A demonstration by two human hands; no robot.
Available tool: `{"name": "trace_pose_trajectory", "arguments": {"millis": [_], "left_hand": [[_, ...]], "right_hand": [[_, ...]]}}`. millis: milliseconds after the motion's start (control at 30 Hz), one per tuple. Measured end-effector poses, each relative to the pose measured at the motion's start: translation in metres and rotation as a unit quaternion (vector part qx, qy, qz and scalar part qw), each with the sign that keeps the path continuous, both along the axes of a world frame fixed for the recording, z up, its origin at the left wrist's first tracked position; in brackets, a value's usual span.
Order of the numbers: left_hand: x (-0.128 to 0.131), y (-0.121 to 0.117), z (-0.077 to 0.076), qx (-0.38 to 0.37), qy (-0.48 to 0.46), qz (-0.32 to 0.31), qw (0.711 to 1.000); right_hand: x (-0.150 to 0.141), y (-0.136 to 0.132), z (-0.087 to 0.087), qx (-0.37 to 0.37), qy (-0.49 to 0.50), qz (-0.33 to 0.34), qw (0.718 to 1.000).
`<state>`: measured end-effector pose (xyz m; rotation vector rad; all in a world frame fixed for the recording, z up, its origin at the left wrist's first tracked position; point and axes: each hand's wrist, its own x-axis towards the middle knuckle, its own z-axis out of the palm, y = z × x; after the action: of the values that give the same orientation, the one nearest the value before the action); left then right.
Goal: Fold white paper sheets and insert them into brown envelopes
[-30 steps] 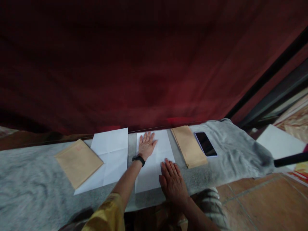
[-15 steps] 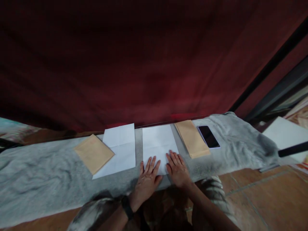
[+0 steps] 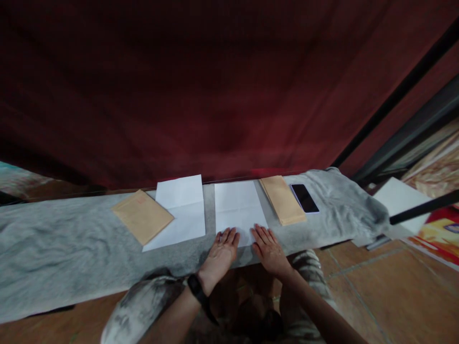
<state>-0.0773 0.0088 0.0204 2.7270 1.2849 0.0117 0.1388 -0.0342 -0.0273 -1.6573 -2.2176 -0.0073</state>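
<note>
A creased white sheet of paper (image 3: 237, 203) lies flat in front of me on a grey cloth. My left hand (image 3: 223, 251) rests on its near left corner, fingers stretched out and palm down. On the near right corner lies my right hand (image 3: 268, 246), also flat with its fingers extended. Neither hand grasps anything. To the left is a second creased white sheet (image 3: 184, 210), partly covered by a brown envelope (image 3: 143, 215). Right of the middle sheet sits a stack of brown envelopes (image 3: 283, 200).
A dark-screened phone (image 3: 304, 198) lies right of the envelope stack. The grey cloth (image 3: 71, 243) covers a long narrow surface. Behind it hangs a dark red curtain (image 3: 222, 95). A black bar (image 3: 425, 208) juts in at right, above the tiled floor (image 3: 412, 286).
Both hands have slid toward me to the sheet's near edge, and my left thumb no longer spreads out to the side. The camera view has shifted slightly.
</note>
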Motion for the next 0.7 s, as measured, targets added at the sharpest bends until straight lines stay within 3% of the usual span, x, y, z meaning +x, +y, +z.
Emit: {"name": "trace_pose_trajectory", "arguments": {"millis": [233,500,700], "left_hand": [[-0.011,0.011,0.005,-0.013,-0.051,0.021,0.998],[-0.025,0.011,0.023,-0.094,-0.194,0.010,0.976],[-0.047,0.024,0.017,-0.163,-0.249,0.022,0.954]], "right_hand": [[0.005,0.001,0.010,-0.026,0.030,0.019,0.999],[0.039,-0.001,0.012,-0.029,0.162,0.013,0.986],[0.048,-0.002,0.028,-0.074,0.271,0.003,0.960]]}}
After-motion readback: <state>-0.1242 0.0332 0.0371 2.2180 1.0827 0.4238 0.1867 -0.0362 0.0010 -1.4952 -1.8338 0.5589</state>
